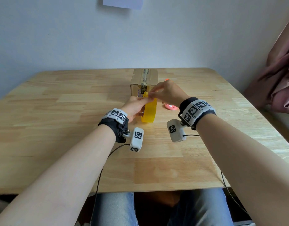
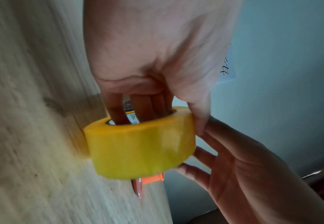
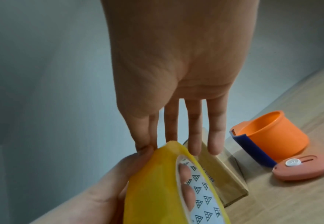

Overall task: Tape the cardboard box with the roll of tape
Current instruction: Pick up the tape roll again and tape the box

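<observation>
A roll of tape (image 1: 149, 110) stands on edge on the desk (image 1: 59, 128) between both hands, box (image 1: 144, 81) behind it, cutter (image 1: 170, 107) under the right hand (image 1: 169, 93).

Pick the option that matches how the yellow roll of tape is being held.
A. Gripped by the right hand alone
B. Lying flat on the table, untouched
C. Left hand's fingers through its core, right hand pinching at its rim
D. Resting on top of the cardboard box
C: the left hand has fingers inside the core of the yellow roll of tape, while the right hand pinches at its top rim.
</observation>
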Demonstrator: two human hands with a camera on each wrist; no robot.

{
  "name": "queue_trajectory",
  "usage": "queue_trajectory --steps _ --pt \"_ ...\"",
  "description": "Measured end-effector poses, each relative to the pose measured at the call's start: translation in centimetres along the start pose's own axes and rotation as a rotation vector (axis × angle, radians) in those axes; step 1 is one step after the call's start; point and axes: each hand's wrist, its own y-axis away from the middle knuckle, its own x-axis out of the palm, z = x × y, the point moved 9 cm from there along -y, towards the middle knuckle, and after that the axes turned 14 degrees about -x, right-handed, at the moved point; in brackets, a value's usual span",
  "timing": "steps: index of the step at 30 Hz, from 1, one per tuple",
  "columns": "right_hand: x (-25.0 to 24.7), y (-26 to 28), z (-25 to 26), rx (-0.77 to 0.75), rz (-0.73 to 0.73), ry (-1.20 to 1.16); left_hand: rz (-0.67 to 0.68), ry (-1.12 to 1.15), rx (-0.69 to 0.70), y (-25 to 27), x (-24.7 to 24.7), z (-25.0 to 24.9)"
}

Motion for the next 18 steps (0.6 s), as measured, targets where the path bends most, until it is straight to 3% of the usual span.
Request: queue_trajectory --steps 4,7,12,18 --pt "-0.1 0.5 -0.1 -0.024 0.013 -0.017 -0.055 0.059 -0.011 -0.3 -1.2 -0.4" --pt "1.1 1.1 -0.1 -0.019 0.155 -0.029 -0.033 0.056 -0.077 -0.1 -1.0 -0.2" --pt "3.9 2.0 -2.3 0.184 0.374 -0.155 0.039 0.015 -0.104 0.6 -0.5 0.1" --pt "5.5 3.0 -2.9 0.321 0.457 -0.255 0.148 0.073 -0.154 1.1 0.0 0.7"
